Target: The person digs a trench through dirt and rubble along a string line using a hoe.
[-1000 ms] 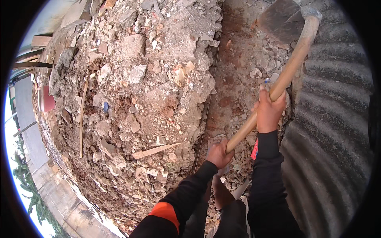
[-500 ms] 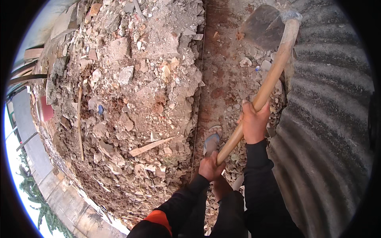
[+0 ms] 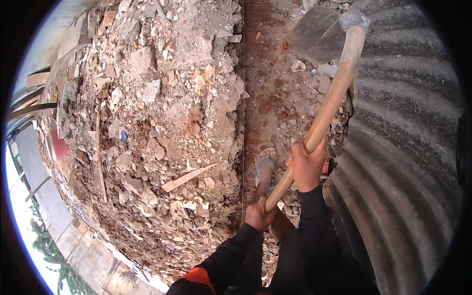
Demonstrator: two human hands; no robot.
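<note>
The hoe [image 3: 327, 29] has a long, round wooden handle [image 3: 324, 118], pale tan and smooth. At its top end sits a flat metal blade, grey and dull, with dirt on it. The blade is up at 1 o'clock, above the red dirt. The handle runs down from there toward 6 o'clock.

The right hand [image 3: 307, 164] is wrapped tight around the middle of the handle. The left hand [image 3: 258, 216] is closed around the low end of it, just below the right one. Both arms wear black sleeves, and the left sleeve has an orange patch.

A foot [image 3: 265, 164] in a blue sandal stands on the dirt just left of the handle.

The trench [image 3: 268, 98] is a strip of red-brown dirt, crumbly, with small pale stones in it. It runs from 12 o'clock down the middle.

At 9 to 11 o'clock lies a big rubble pile [image 3: 157, 113], lumpy and dusty, made of grey and pink broken chunks. A thin wood stick [image 3: 101, 157] and a flat wood sliver [image 3: 187, 178] lie on it.

At 3 o'clock stands a wavy metal sheet [image 3: 403, 147], grey with dark ridges.
</note>
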